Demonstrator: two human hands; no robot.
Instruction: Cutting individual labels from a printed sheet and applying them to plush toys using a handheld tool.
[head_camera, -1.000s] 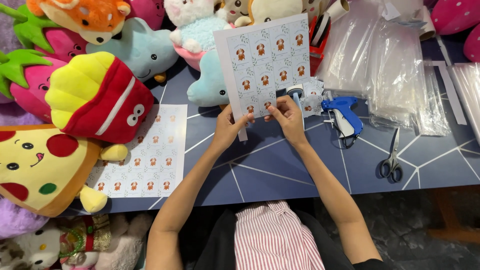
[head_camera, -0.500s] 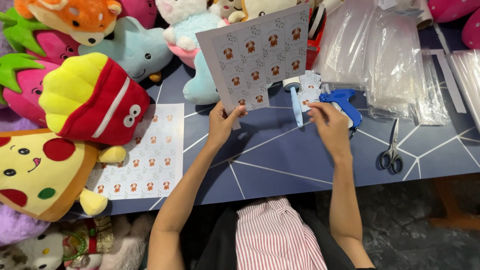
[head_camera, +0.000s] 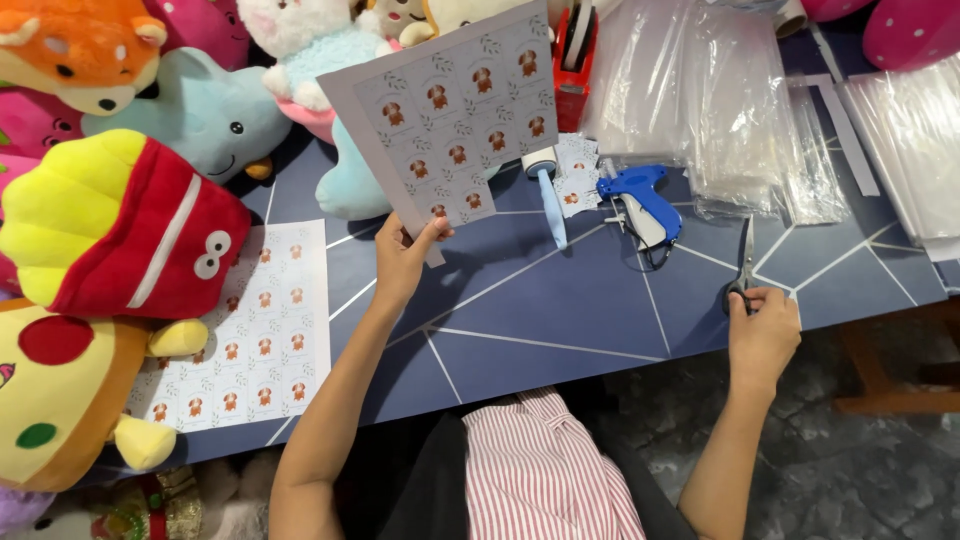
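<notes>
L hand (head_camera: 402, 262) raised, pinching; R hand (head_camera: 762, 335) low, fingers curled.

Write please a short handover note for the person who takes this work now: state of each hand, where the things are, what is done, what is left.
Left hand: fingers grip the lower corner of a printed tag sheet, held up over the blue table.
Right hand: fingers on the scissors handles; scissors lie flat at the table's right edge.
Nearby: a second tag sheet on the table, some cut tags, a blue tagging gun.
Done: a few tags cut.
Left: both sheets look uncut.
</notes>
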